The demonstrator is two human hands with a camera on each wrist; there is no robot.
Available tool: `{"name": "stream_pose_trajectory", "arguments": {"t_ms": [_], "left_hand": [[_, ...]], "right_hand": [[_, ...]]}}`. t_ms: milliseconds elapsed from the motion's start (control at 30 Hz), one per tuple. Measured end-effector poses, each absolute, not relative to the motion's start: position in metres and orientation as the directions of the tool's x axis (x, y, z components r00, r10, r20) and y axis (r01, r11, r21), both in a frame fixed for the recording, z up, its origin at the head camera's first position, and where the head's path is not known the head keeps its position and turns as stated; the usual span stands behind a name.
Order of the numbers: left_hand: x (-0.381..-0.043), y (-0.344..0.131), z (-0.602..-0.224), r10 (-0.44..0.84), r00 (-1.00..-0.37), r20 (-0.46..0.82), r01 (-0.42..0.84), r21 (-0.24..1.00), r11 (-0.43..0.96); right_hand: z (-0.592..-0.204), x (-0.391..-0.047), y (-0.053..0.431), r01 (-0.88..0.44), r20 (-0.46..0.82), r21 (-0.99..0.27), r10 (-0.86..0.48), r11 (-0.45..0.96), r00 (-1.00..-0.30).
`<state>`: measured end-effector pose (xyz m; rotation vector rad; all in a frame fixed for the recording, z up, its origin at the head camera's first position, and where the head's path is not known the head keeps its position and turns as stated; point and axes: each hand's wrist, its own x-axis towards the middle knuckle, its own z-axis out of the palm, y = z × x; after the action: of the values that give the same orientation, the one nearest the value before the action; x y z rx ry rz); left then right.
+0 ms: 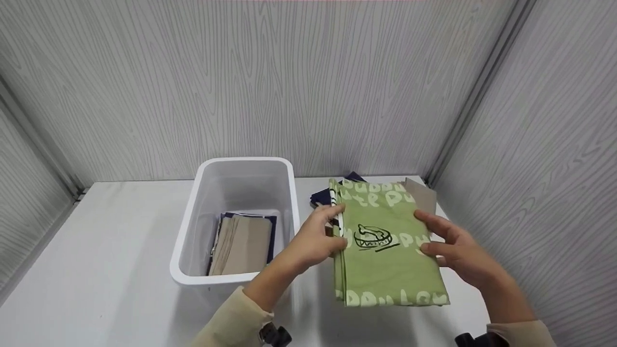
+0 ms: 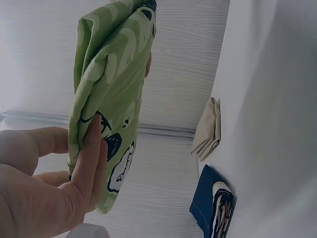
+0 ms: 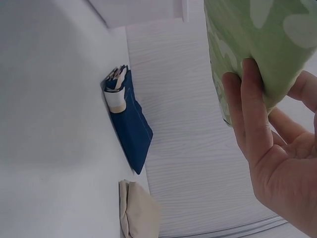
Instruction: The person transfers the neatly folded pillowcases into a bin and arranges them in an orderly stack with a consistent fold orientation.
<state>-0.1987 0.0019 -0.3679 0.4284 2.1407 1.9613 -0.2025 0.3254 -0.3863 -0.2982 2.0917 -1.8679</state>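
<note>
A folded green cloth [image 1: 385, 270] with pale lettering and a black line drawing is held up above the white table by both hands. My left hand [image 1: 315, 238] pinches its left folded edge between thumb and fingers; the left wrist view shows the cloth's stacked layers [image 2: 109, 89] there. On the opposite edge, my right hand [image 1: 458, 248] grips with the thumb on one face and fingers on the other, as the right wrist view shows on the green cloth [image 3: 262, 44]. Dark printed figures appear on its far face in the left wrist view.
Left of the hands stands a white plastic bin [image 1: 188, 231] holding folded beige cloth [image 1: 248, 246] and navy cloth. Behind the green cloth, a folded navy cloth [image 3: 129, 129] and a folded beige cloth [image 3: 141, 210] lie on the table [image 1: 120, 270]. Grey wood-grain panels [image 1: 241, 82] enclose the back and sides.
</note>
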Motion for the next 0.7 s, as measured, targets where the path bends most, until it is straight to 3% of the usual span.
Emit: {"name": "stream_pose_trajectory", "arguments": {"t_ms": [700], "left_hand": [[-0.193, -0.023, -0.357, 0.323, -0.946, 0.028, 0.022, 1.000, -0.021]], "right_hand": [[-0.376, -0.208, 0.303, 0.033, -0.059, -0.997, -0.438, 0.068, -0.897]]}}
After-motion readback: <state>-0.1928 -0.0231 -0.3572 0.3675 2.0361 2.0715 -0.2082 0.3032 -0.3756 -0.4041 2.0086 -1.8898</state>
